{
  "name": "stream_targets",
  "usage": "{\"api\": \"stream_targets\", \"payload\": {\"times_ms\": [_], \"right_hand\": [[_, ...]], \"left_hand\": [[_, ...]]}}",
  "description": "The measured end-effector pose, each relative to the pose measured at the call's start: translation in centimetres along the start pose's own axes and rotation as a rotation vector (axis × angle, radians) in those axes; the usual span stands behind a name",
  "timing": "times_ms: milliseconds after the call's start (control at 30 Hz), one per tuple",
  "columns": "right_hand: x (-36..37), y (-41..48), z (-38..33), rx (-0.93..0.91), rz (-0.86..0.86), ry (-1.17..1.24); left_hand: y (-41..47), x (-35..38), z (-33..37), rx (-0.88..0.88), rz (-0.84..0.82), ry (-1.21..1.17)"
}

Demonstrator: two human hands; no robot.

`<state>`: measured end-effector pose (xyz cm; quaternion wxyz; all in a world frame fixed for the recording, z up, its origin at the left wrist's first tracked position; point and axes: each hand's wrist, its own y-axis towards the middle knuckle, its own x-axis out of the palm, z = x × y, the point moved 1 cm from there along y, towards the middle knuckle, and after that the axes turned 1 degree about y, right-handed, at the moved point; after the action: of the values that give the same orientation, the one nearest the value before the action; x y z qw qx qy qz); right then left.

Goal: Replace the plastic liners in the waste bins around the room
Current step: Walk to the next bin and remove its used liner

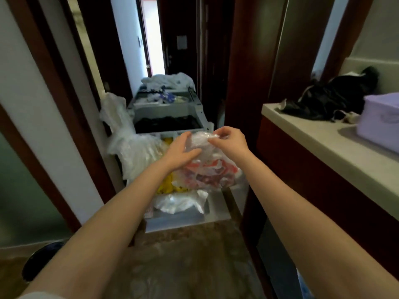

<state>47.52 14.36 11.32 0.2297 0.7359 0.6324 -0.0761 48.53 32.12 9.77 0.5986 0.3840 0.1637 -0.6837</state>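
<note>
Two bare forearms reach forward from the bottom edge and meet at the centre of the view. At 8 o'clock a dark rounded object sits on the floor, too blurred to name. Toward 10 o'clock, white plastic bags hang off the side of a grey housekeeping cart, which fills the doorway at 12 o'clock.

The left hand cups the neck of a used bin liner, fingers behind the film and thumb across the front. This liner hangs over the cart's near end, clear plastic bulging with red and white rubbish. Right of it, the right hand pinches the gathered top between thumb and curled fingertips, apparently twisting or knotting it shut.

The liner looks light, thin and slippery, and likely to tear if pulled by the belly. The bunched neck is the sound place to hold it.

At 3 o'clock, a pale counter carries a crumpled black garment and a lilac storage box.

No brand or writing on the rubbish can be read, and the notice on the far door is blurred.
</note>
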Motion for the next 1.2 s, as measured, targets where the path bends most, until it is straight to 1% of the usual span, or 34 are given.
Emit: {"api": "stream_targets", "payload": {"times_ms": [133, 233, 367, 500, 667, 867, 967, 1100, 1200], "right_hand": [[4.3, 7.7, -3.3, -0.051, 0.033, -0.046], [7.4, 13.3, -4.9, -0.103, 0.059, -0.051], [11.4, 20.6, -5.0, -0.207, 0.071, -0.113], [15.0, 28.0, -3.6, -0.231, 0.039, -0.118], [19.3, 37.4, -0.3, -0.260, -0.063, -0.080], [23.6, 49.0, 4.3, -0.207, -0.182, -0.056], [24.9, 53.3, 6.2, -0.174, -0.261, -0.103], [25.8, 57.9, 9.6, -0.092, -0.344, -0.233], [26.1, 60.0, 13.1, 0.003, -0.489, -0.346]], "left_hand": [[6.5, -5.0, -4.0, 0.010, 0.066, 0.013], [11.7, -8.3, -7.0, 0.028, 0.101, 0.074], [17.4, -10.8, -10.6, -0.038, 0.151, 0.065], [22.7, -11.3, -14.2, -0.067, 0.156, 0.092], [30.3, -10.6, -19.3, -0.111, 0.158, 0.138], [40.6, -9.4, -24.4, -0.237, 0.221, 0.214], [45.4, -8.4, -26.8, -0.291, 0.171, 0.284], [49.6, -4.9, -30.3, -0.374, 0.119, 0.281], [50.9, -1.6, -32.1, -0.457, -0.036, 0.305]]}}
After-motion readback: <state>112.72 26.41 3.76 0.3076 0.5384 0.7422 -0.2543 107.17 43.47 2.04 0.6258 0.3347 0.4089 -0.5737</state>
